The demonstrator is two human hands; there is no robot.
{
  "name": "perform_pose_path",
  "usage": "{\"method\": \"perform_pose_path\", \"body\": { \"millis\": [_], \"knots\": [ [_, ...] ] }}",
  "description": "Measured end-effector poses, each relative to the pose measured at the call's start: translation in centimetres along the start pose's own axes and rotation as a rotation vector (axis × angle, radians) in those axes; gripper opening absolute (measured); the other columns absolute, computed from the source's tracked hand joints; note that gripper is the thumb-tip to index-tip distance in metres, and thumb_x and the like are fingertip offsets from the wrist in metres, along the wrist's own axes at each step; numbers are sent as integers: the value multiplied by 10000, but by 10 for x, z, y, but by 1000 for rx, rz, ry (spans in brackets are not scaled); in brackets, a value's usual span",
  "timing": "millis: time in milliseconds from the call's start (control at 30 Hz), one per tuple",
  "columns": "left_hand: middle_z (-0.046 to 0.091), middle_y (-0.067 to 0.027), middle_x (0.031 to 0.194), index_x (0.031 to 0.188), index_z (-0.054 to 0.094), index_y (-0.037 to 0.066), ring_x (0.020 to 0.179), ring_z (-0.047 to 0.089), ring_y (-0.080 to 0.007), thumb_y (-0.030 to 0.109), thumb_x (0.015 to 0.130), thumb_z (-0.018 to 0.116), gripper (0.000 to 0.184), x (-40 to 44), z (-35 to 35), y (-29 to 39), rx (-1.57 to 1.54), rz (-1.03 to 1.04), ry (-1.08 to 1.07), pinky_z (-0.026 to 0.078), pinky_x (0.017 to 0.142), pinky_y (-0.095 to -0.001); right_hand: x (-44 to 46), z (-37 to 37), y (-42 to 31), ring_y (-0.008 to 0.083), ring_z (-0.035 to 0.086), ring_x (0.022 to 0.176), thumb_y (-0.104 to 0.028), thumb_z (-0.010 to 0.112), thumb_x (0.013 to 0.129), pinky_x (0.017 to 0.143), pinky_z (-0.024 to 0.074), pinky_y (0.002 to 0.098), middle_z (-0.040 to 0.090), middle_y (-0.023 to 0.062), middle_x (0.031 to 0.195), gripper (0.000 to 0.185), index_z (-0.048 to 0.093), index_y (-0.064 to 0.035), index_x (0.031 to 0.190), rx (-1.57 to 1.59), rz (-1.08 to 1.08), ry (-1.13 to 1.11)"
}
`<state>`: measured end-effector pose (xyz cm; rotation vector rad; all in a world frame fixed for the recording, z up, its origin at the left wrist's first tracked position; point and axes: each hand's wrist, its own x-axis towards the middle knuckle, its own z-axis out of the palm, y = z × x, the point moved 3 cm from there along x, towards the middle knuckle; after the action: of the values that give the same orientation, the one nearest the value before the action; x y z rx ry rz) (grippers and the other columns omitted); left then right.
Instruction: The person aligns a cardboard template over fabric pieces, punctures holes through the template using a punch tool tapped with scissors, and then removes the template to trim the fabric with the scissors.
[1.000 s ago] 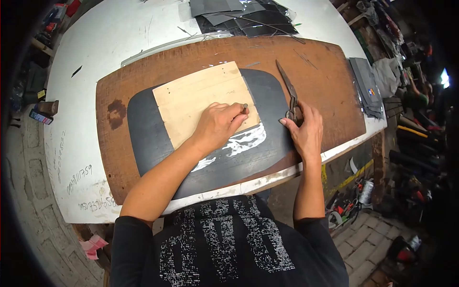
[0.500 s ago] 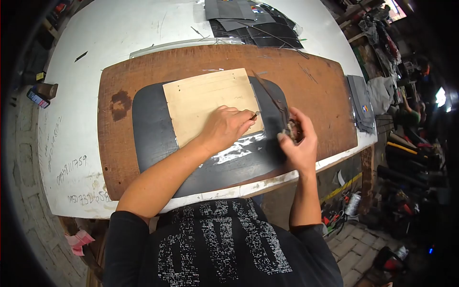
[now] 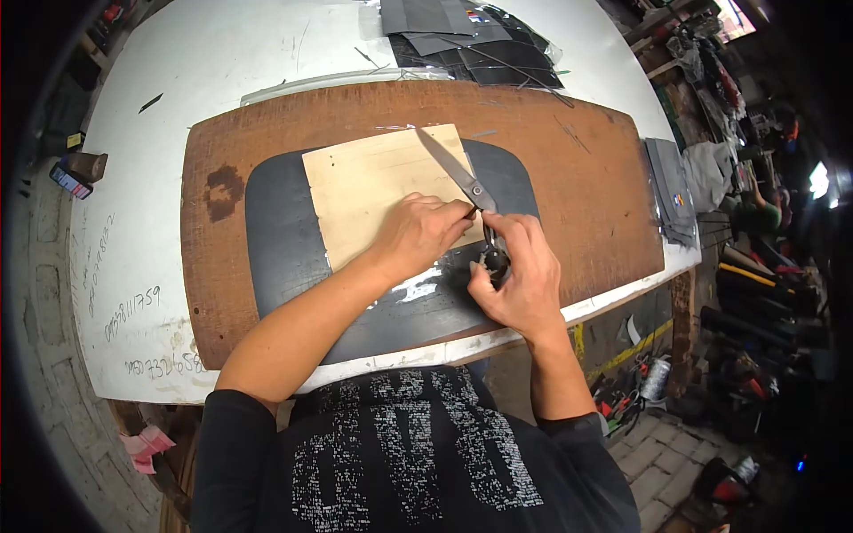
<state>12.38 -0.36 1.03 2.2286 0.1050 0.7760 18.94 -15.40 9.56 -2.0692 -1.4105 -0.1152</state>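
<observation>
My right hand is closed around the handles of dark metal scissors, whose blades look closed and point up and left over a tan rectangular board. My left hand rests on that board's lower right part, its fingers pinched on a small dark object too small to name. The scissors' pivot is just beside these fingertips. Under the board lies a black rounded sheet, with shiny clear plastic showing below the board's lower edge.
A brown wooden board lies beneath everything on a white table. Dark sheets are piled at the back, more grey sheets at the right edge. A small bottle stands at the left edge. In the right background is a person.
My right hand has picked the scissors up from the brown board and brought them left, over the tan board. My left hand has stayed on the tan board.
</observation>
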Motion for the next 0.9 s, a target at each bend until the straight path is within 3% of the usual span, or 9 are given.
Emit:
{"method": "perform_pose_path", "body": {
  "millis": [267,367,467,533,600,700,733,800,900],
  "knots": [
    [680,-124,746,927,682,55,714,670,-339,123,877,747,106,-1,0,-2,27,-14,-28,508,713,-441,-3,13,-4,323,659,831,-135,842,737,673,543,414,619,149,1023,548,607,-48,1224,-8,99,13],
    [681,-115,744,934,681,59,711,676,-326,129,887,744,105,-1,1,-1,29,17,-2,508,711,-435,5,4,-5,322,650,804,-89,820,763,672,541,395,629,164,1013,523,610,-42,1240,54,74,28],
    [686,-108,746,945,684,63,713,684,-312,137,904,738,101,-3,2,-1,29,28,3,510,711,-427,9,-22,-14,316,640,786,-54,802,766,680,539,373,633,175,1004,532,607,-20,1260,107,-5,138],
    [690,-106,752,955,687,65,715,687,-309,143,914,735,100,-3,1,-1,35,22,-12,512,713,-424,13,-41,-24,287,633,792,-8,797,746,686,543,353,644,174,1014,572,593,31,1279,106,-214,337],
    [695,-106,759,966,691,68,717,688,-311,149,922,732,101,-3,0,-1,46,16,-34,514,715,-424,10,-47,-27,261,627,784,3,808,717,669,542,352,646,163,1026,579,618,20,1264,53,-280,490],
    [694,-110,755,957,692,65,709,682,-317,145,911,736,102,-3,1,-2,25,13,-36,513,712,-429,4,-29,-17,248,636,765,1,804,709,654,542,354,644,144,1012,533,654,3,1220,0,-176,254],
    [693,-111,752,951,690,64,707,680,-319,142,906,738,102,-3,1,-2,36,22,-25,512,711,-431,5,-15,-11,247,644,744,-40,816,710,643,542,359,647,126,980,482,679,-11,1171,-108,-150,83],
    [691,-114,748,937,688,62,703,675,-322,137,894,742,102,-1,1,-1,55,45,-9,510,708,-434,0,9,-1,275,653,754,-91,819,739,647,544,361,650,131,947,454,675,-6,1161,-134,-70,-10],
    [688,-118,743,936,691,59,719,676,-329,119,890,732,86,-4,0,0,56,10,-46,508,715,-439,-2,-1,8,253,650,776,-175,834,780,674,535,354,646,124,943,455,662,12,1159,99,64,60]
  ]
}}
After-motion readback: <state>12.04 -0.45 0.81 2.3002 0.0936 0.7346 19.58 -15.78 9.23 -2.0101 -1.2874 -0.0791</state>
